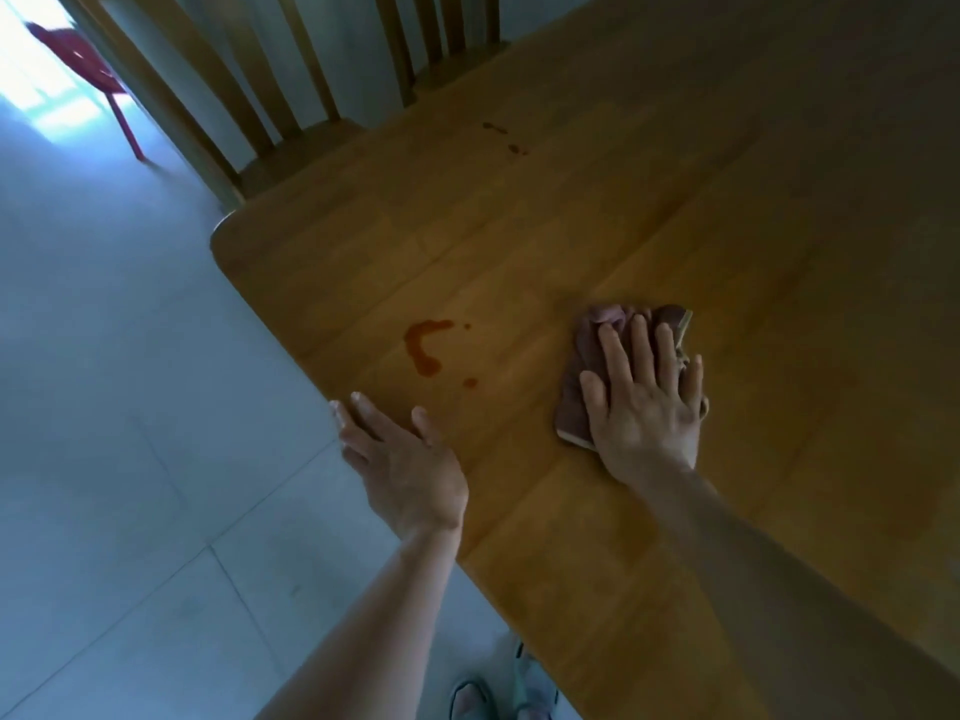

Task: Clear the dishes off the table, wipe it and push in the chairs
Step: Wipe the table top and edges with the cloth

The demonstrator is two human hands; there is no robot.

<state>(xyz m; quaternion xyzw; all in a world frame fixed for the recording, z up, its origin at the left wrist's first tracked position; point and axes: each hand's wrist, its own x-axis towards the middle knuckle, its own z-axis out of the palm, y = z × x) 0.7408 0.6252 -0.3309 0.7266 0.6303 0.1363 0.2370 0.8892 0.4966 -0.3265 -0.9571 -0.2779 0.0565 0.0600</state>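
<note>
A crumpled brownish-pink cloth (597,356) is pressed flat under the right hand (644,402), fingers straight, mid-frame on the wooden counter (779,226). The left hand (405,459), relaxed and holding nothing, is rested on the counter edge, lower left of a red sauce smear (426,345).

The table (675,210) is honey-brown wood with plank seams. A red-orange spill (427,345) marks its near left; darker brown drops (504,137) sit farther off. The cloth (587,356) is dusky mauve, tan-edged. Chairs (291,96) are matching wood. The floor (104,407) is pale grey tile. Far left, a stool (88,59) is red.
</note>
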